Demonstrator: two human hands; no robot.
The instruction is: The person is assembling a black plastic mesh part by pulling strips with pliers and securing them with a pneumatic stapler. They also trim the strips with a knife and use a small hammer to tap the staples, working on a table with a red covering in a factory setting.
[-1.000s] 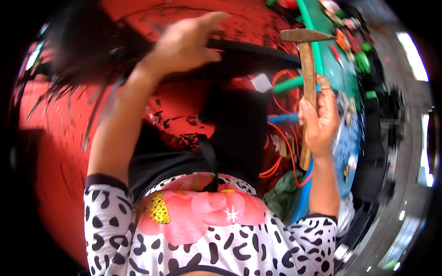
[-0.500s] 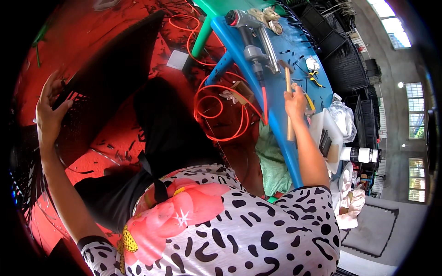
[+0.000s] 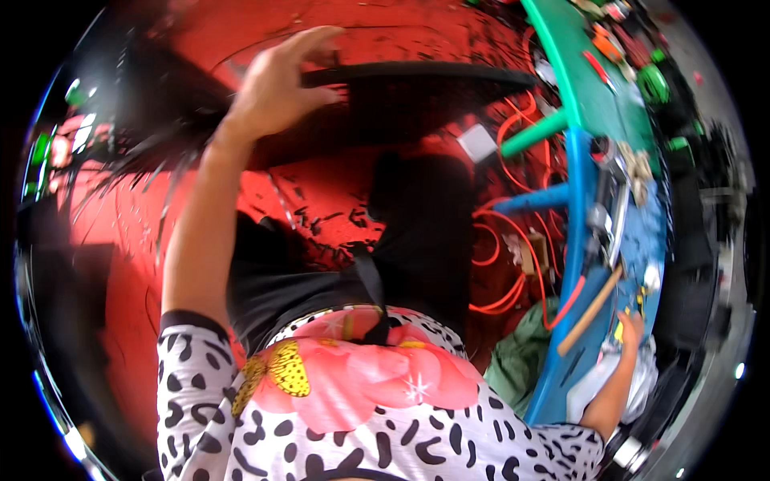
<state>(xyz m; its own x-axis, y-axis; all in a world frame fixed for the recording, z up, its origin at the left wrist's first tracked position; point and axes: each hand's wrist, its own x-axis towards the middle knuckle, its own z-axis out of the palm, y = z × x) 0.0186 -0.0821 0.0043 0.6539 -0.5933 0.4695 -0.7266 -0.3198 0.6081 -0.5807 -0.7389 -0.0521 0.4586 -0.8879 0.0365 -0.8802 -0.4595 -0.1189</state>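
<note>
My left hand [image 3: 277,88] is raised at the upper left, its fingers curled over the edge of a long black curved panel [image 3: 417,78] above the red floor. My right hand [image 3: 630,330] reaches out low on the right and lies on the blue table [image 3: 573,200]. It is just right of a wooden-handled hammer [image 3: 591,311], which rests slanted on the table edge. The hand looks spread, with nothing gripped in it. My spotted sleeves and pink-flowered top fill the lower middle.
A green table [image 3: 593,96] with small tools adjoins the blue one at the upper right. Orange cable [image 3: 513,298] loops on the red floor [image 3: 321,216] beside a small white box [image 3: 479,143]. Metal tools [image 3: 613,204] lie on the blue table. A green cloth [image 3: 517,361] sits below it.
The view has swung around. The right hand held the hammer upright by its handle earlier; now the hammer lies on the blue table beside the hand. The left hand stays on the black panel.
</note>
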